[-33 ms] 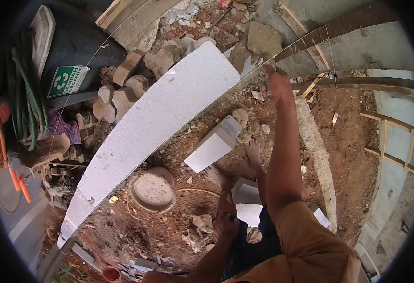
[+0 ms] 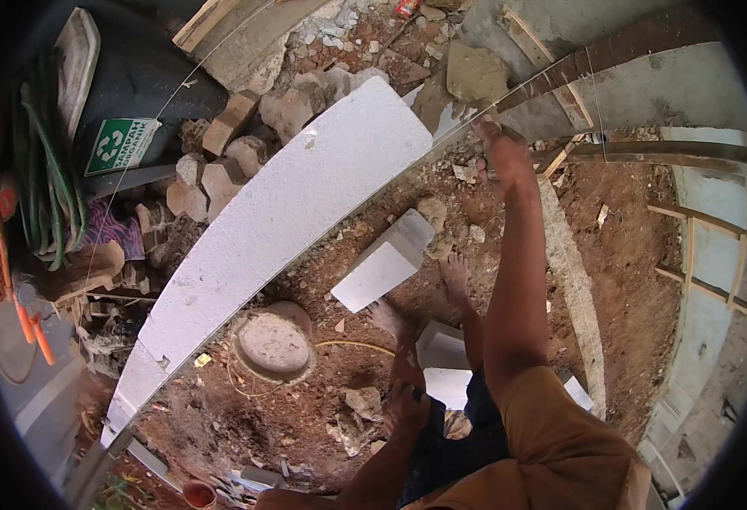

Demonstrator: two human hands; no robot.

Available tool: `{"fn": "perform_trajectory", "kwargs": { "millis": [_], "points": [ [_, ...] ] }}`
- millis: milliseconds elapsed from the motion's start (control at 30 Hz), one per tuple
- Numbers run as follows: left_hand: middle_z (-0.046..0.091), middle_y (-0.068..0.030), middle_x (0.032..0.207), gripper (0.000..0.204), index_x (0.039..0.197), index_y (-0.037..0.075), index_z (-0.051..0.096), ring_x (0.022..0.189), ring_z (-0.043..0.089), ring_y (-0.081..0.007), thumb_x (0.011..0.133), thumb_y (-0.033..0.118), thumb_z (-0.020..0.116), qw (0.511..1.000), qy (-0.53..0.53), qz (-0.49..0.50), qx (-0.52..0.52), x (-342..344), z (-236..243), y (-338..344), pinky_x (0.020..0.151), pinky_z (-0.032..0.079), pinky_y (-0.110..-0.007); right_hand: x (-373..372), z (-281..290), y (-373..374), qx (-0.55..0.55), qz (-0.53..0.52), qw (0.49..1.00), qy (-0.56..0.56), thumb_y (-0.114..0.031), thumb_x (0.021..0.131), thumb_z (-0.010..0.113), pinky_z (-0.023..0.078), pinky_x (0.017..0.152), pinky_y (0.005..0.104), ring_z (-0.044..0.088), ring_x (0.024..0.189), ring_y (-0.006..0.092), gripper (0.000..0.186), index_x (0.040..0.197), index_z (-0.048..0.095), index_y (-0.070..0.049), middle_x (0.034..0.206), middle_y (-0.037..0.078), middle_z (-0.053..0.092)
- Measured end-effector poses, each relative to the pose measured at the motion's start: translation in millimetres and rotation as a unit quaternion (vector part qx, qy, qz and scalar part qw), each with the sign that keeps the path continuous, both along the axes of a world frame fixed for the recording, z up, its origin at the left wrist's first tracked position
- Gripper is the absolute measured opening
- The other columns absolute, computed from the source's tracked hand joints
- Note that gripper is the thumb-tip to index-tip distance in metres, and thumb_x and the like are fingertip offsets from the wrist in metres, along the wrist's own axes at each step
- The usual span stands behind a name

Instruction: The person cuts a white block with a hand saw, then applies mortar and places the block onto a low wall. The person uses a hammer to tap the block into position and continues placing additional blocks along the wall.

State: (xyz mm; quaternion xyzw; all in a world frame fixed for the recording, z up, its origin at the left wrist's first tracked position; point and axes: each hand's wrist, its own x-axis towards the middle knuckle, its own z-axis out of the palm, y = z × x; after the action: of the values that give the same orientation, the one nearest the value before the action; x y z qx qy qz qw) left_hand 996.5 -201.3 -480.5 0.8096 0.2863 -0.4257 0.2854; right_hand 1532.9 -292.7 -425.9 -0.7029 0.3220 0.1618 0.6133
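Note:
My right hand is closed around the handle of a trowel, at the right end of a course of white lightweight blocks. The trowel's blade is partly smeared with grey mortar and hard to make out against the wall top. Just beyond it sits a lump of wet mortar. A taut string runs along the wall line close to my fingers. My left hand lies over my left knee, fingers loosely bent, nothing visible in it.
A round tub of mortar stands on the soil left of my feet. One loose white block lies before my feet, another block between my legs. Broken pavers and a black bin are beyond the wall.
My right hand has shifted slightly to the right and nearer to me, with its wrist turned a little. My left hand and the blocks stay where they were.

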Motion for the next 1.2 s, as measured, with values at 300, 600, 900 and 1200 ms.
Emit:
{"fn": "perform_trajectory", "kwargs": {
  "millis": [300, 600, 900, 1200],
  "points": [
    [0.052, -0.0155, 0.144, 0.047, 0.119, 0.009, 0.07, 0.133, 0.049, -0.0346, 0.081, 0.037, 0.068, 0.998, 0.029, 0.036, -0.038, 10, -12, 7, 0.112, 0.037, -0.049, -73, -50, 25, 0.265, -0.143, 0.953, -0.041, -0.039, 0.104, 0.055, 0.04, 0.043, 0.0337, 0.05, 0.049, 0.0164, 0.03, 0.105, 0.055, -0.009, 0.074, 0.004, 0.056],
    [0.068, -0.0156, 0.116, 0.044, 0.114, 0.008, 0.069, 0.11, 0.065, -0.034, 0.084, 0.04, 0.069, 0.996, -0.055, -0.05, 0.051, 7, -10, 4, 0.096, 0.051, -0.045, -90, -68, 46, 0.374, -0.164, 0.909, -0.089, -0.049, 0.107, 0.039, 0.042, 0.049, 0.0331, 0.051, 0.052, 0.0167, 0.04, 0.123, 0.054, -0.014, 0.074, 0.002, 0.057],
    [0.048, -0.0181, 0.149, 0.053, 0.127, 0.009, 0.066, 0.138, 0.046, -0.0342, 0.082, 0.038, 0.066, 0.998, 0.059, 0.018, -0.021, 27, -1, 9, 0.116, 0.034, -0.048, -98, -69, 59, 0.461, -0.202, 0.858, -0.103, -0.056, 0.106, 0.035, 0.037, 0.048, 0.031, 0.046, 0.053, 0.0134, 0.051, 0.136, 0.05, -0.017, 0.07, -0.003, 0.051],
    [0.05, -0.0197, 0.146, 0.051, 0.122, 0.007, 0.068, 0.132, 0.051, -0.0372, 0.081, 0.037, 0.068, 0.999, 0.039, -0.019, -0.007, 34, 4, 10, 0.11, 0.04, -0.05, -125, -84, 51, 0.488, -0.125, 0.862, -0.053, -0.064, 0.103, 0.035, 0.04, 0.048, 0.0303, 0.047, 0.05, 0.0136, 0.06, 0.137, 0.05, -0.016, 0.068, -0.002, 0.049]
  ]
}}
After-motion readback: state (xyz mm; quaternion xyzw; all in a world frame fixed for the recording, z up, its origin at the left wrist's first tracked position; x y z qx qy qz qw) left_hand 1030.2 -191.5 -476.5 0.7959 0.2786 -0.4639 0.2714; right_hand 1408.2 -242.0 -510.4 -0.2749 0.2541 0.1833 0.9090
